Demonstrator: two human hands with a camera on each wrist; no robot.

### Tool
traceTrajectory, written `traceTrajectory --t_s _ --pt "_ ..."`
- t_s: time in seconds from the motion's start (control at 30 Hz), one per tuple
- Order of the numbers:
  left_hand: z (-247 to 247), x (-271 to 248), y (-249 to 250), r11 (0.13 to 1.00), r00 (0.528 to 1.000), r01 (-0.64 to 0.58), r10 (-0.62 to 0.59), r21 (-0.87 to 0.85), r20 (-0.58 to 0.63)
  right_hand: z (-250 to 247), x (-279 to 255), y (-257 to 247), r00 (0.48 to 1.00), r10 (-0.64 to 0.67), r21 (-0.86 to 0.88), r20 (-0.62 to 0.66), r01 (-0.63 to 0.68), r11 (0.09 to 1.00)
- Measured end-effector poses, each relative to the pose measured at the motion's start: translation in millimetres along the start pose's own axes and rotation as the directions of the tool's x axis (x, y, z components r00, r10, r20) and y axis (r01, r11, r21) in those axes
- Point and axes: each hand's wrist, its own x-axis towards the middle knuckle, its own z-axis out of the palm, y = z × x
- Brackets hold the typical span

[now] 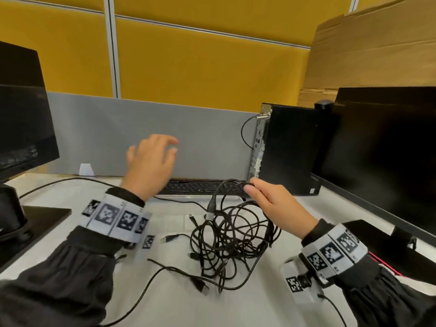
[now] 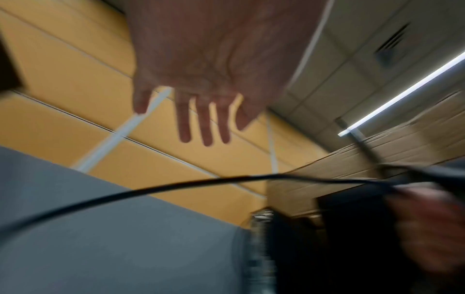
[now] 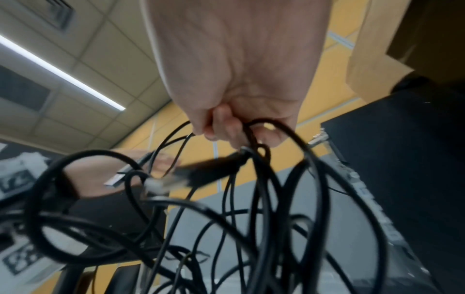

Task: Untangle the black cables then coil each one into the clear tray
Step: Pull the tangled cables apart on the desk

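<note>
A tangle of black cables point(image 1: 232, 237) lies mid-desk, with its upper loops lifted. My right hand point(image 1: 262, 193) grips those loops from above; in the right wrist view its fingers point(image 3: 226, 131) curl round several strands of the cables point(image 3: 276, 199), and a black plug point(image 3: 208, 173) dangles below. My left hand point(image 1: 153, 159) hovers above the desk to the left, fingers spread, holding nothing. The left wrist view shows the same open left hand point(image 2: 201, 119) and one black cable point(image 2: 176, 183) crossing beneath it. A faint clear tray edge point(image 1: 188, 217) shows under the tangle.
A black keyboard point(image 1: 195, 187) lies behind the tangle, against the grey divider point(image 1: 141, 119). A black PC tower point(image 1: 290, 149) and a monitor point(image 1: 382, 149) stand at right, another monitor point(image 1: 21, 114) at left. Loose cable ends with plugs point(image 1: 200, 285) trail over the near desk.
</note>
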Motion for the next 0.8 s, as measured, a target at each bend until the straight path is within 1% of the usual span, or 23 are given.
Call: traceTrajectory --t_s 0.03,0.07,0.1,0.13,0.17,0.2,0.23,0.3,0.33,0.37,0.4,0.43,0.47,0.5,0.53,0.57,0.6,0.63,0.67,0.73,0.77,0.8 --pt "0.0 -4.8 16.6 0.991 0.987 -0.129 0.131 -0.029 0.092 1.9 2.2 -4.7 1.000 -0.026 -0.023 -0.006 0.026 0.999" --pt "0.3 -8.5 30.0 0.971 0.951 -0.209 0.229 -0.114 0.209 3.4 4.1 -9.3 0.999 -0.051 -0.049 -0.013 0.050 0.998" --pt "0.6 -12.6 41.0 0.948 0.900 -0.221 0.289 -0.229 0.327 5.0 5.5 -13.1 0.997 -0.072 -0.075 -0.023 0.070 0.995" --pt "1.8 -15.5 47.6 0.927 0.854 -0.186 0.316 -0.324 0.413 6.1 6.5 -16.0 0.995 -0.090 -0.090 -0.042 0.086 0.992" --pt "3.2 -18.0 52.4 0.912 0.841 -0.166 0.330 -0.375 0.429 6.9 7.0 -17.8 0.993 -0.101 -0.091 -0.067 0.094 0.991" --pt "3.3 -20.3 55.1 0.901 0.857 -0.160 0.330 -0.404 0.395 7.3 7.6 -18.5 0.990 -0.106 -0.083 -0.094 0.098 0.992" --pt "3.4 -22.3 55.6 0.892 0.885 -0.156 0.318 -0.424 0.341 7.6 8.4 -19.2 0.987 -0.108 -0.073 -0.118 0.100 0.992" --pt "5.0 -24.6 54.6 0.873 0.936 -0.109 0.251 -0.476 0.246 8.7 10.6 -21.4 0.984 -0.118 -0.065 -0.133 0.110 0.992" --pt "6.3 -24.7 53.9 0.855 0.958 -0.050 0.188 -0.516 0.218 9.1 11.7 -23.5 0.984 -0.125 -0.058 -0.124 0.118 0.991" --pt "7.0 -23.5 53.5 0.819 0.974 0.041 0.094 -0.573 0.204 9.1 12.7 -26.4 0.986 -0.128 -0.052 -0.105 0.123 0.991" --pt "6.6 -21.0 52.4 0.748 0.979 0.148 -0.016 -0.647 0.205 8.9 13.5 -28.8 0.988 -0.130 -0.047 -0.078 0.127 0.991" --pt "4.8 -18.9 50.9 0.645 0.966 0.250 -0.120 -0.722 0.227 8.5 14.2 -30.7 0.990 -0.130 -0.045 -0.050 0.128 0.991" --pt "1.4 -17.2 47.7 0.526 0.944 0.329 -0.198 -0.784 0.264 7.6 14.8 -31.4 0.991 -0.129 -0.049 -0.024 0.127 0.991" --pt "-3.0 -15.0 41.7 0.399 0.921 0.379 -0.246 -0.835 0.301 6.0 14.7 -31.0 0.993 -0.122 -0.056 0.000 0.122 0.991" --pt "-8.5 -12.3 33.8 0.257 0.902 0.405 -0.269 -0.877 0.338 3.8 14.2 -29.8 0.994 -0.110 -0.056 0.022 0.111 0.992" --pt "-14.4 -8.6 23.7 0.108 0.888 0.407 -0.282 -0.907 0.364 1.0 13.3 -27.7 0.994 -0.097 -0.048 0.042 0.099 0.994" --pt "-20.8 -5.2 12.8 -0.018 0.875 0.392 -0.301 -0.920 0.379 -2.1 11.6 -25.4 0.994 -0.087 -0.043 0.062 0.089 0.995" --pt "-25.9 -2.0 1.1 -0.104 0.864 0.364 -0.335 -0.926 0.377 -5.0 10.0 -23.3 0.993 -0.078 -0.047 0.087 0.082 0.996" --pt "-30.3 0.7 -10.1 -0.159 0.851 0.330 -0.375 -0.930 0.366 -7.8 8.5 -21.2 0.991 -0.068 -0.061 0.113 0.075 0.995" --pt "-35.7 4.7 -30.9 -0.226 0.823 0.260 -0.457 -0.939 0.338 -13.1 6.5 -16.2 0.987 -0.045 -0.076 0.153 0.057 0.995" --pt "-36.1 5.3 -39.2 -0.244 0.805 0.228 -0.498 -0.943 0.323 -15.6 6.1 -13.3 0.986 -0.034 -0.074 0.163 0.047 0.996" --pt "-34.8 6.4 -48.3 -0.253 0.775 0.197 -0.551 -0.947 0.309 -17.9 6.3 -10.5 0.986 -0.025 -0.074 0.166 0.037 0.997"
